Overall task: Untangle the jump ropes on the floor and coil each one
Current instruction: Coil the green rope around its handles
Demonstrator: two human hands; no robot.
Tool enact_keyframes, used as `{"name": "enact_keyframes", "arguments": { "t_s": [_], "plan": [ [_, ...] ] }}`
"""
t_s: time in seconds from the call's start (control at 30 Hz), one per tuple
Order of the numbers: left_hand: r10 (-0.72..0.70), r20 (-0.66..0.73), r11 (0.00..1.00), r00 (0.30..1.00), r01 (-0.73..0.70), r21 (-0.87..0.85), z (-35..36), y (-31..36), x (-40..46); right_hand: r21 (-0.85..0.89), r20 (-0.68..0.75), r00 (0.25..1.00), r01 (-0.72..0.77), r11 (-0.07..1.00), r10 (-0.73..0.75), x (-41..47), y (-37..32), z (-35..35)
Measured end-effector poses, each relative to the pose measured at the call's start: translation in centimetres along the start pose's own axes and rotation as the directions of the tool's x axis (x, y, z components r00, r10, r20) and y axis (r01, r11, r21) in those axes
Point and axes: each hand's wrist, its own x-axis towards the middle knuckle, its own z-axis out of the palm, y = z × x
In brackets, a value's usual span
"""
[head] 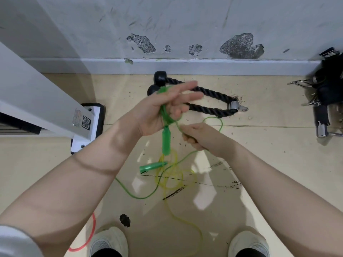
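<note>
My left hand (159, 106) is raised over the floor with green rope wound around its fingers, and a green handle (165, 140) hangs below its palm. My right hand (201, 139) pinches the green cord (220, 123) just right of it; the cord loops out past the thumb and trails down to the floor. A second green handle (153, 167) lies on the floor beside a loose tangle of yellow rope (171, 179). Green cord (135, 195) curves left across the floor. A red rope (91, 233) arcs at the bottom left, partly hidden by my left arm.
A thick black twisted rope attachment (206, 99) with rubber ends lies by the wall. A white machine base (87, 125) stands at the left. Black straps and metal clips (323, 101) pile at the right. My two shoes (109, 242) are at the bottom edge.
</note>
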Motion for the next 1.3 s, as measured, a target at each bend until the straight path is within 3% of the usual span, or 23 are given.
{"name": "enact_keyframes", "arguments": {
  "t_s": [0.07, 0.13, 0.17, 0.23, 0.3, 0.37, 0.43, 0.5, 0.6, 0.67, 0.73, 0.8, 0.87, 0.93, 0.97, 1.03, 1.1, 1.2, 1.3],
  "plan": [
    [0.103, -0.311, 0.992, 0.945, -0.121, -0.038, -1.4, 0.5, 0.1, -0.195, 0.079, 0.997, 0.026, 0.981, -0.01, -0.2, -0.6, 0.9],
    [0.159, -0.553, 0.983, 0.818, -0.183, 0.012, -3.1, 0.5, 0.0, -0.405, 0.234, 0.972, 0.079, 0.911, 0.02, -0.6, -1.9, 1.2],
    [0.178, -0.624, 0.984, 0.761, -0.146, 0.102, -3.8, 0.3, -0.2, -0.468, 0.294, 0.955, 0.102, 0.878, 0.046, -0.8, -2.7, 1.0],
    [0.194, -0.682, 0.934, 0.705, 0.08, 0.349, -4.9, -0.6, -0.9, -0.459, 0.353, 0.935, 0.143, 0.877, 0.033, -1.5, -4.8, 0.2],
    [0.129, -0.684, 0.75, 0.718, 0.38, 0.541, -5.2, -1.6, -1.7, -0.257, 0.338, 0.936, 0.194, 0.947, -0.1, -2.2, -6.7, -0.6],
    [-0.073, -0.639, 0.609, 0.766, 0.541, 0.579, -4.4, -2.0, -2.0, -0.043, 0.182, 0.945, 0.284, 0.958, -0.272, -2.4, -7.7, -1.1],
    [-0.263, -0.523, 0.645, 0.811, 0.551, 0.53, -3.2, -1.9, -1.7, 0.03, -0.052, 0.932, 0.36, 0.932, -0.358, -1.8, -7.6, -1.3],
    [-0.361, -0.385, 0.72, 0.849, 0.516, 0.464, -2.0, -1.7, -1.2, 0.058, -0.259, 0.896, 0.388, 0.92, -0.361, -0.8, -6.7, -1.2],
    [-0.412, -0.113, 0.833, 0.904, 0.424, 0.357, -1.0, -0.8, -0.8, -0.026, -0.403, 0.854, 0.348, 0.937, -0.328, 0.2, -4.6, -0.9],
    [-0.287, 0.016, 0.925, 0.958, 0.273, 0.264, -0.3, -0.2, -0.9, -0.106, -0.232, 0.93, 0.267, 0.958, -0.285, 0.2, -3.3, -0.3],
    [-0.093, -0.135, 0.968, 0.986, 0.121, 0.219, -0.2, 0.2, -0.6, -0.162, 0.055, 0.982, 0.188, 0.969, -0.182, -0.3, -2.5, 0.6],
    [0.058, -0.412, 0.974, 0.909, 0.039, 0.224, -0.7, 0.4, 0.0, -0.248, 0.266, 0.961, 0.146, 0.958, -0.078, -0.7, -2.4, 1.3],
    [0.171, -0.622, 0.946, 0.764, 0.049, 0.321, -2.3, 0.0, 0.2, -0.273, 0.407, 0.913, 0.129, 0.953, -0.007, -1.1, -3.0, 1.7],
    [0.194, -0.7, 0.879, 0.687, 0.196, 0.436, -3.6, -0.6, -0.4, -0.21, 0.488, 0.872, 0.169, 0.963, -0.047, -1.8, -4.3, 1.6],
    [0.136, -0.697, 0.849, 0.704, 0.28, 0.449, -4.0, -1.0, -1.0, -0.167, 0.484, 0.868, 0.213, 0.963, -0.108, -2.2, -5.1, 1.4],
    [-0.095, -0.615, 0.788, 0.783, 0.437, 0.434, -4.3, -1.7, -2.2, -0.038, 0.339, 0.902, 0.298, 0.954, -0.268, -2.5, -6.5, 0.4],
    [-0.315, -0.467, 0.722, 0.827, 0.528, 0.448, -4.3, -1.9, -2.5, 0.121, 0.044, 0.931, 0.355, 0.927, -0.362, -2.1, -7.0, -0.9],
    [-0.489, -0.25, 0.717, 0.835, 0.549, 0.43, -3.6, -1.6, -2.1, 0.268, -0.332, 0.908, 0.35, 0.898, -0.255, -0.6, -6.1, -2.1],
    [-0.517, 0.088, 0.804, 0.852, 0.447, 0.392, -2.4, -0.9, -1.3, 0.192, -0.467, 0.873, 0.252, 0.948, -0.137, 0.5, -3.7, -1.8]
  ]
}}
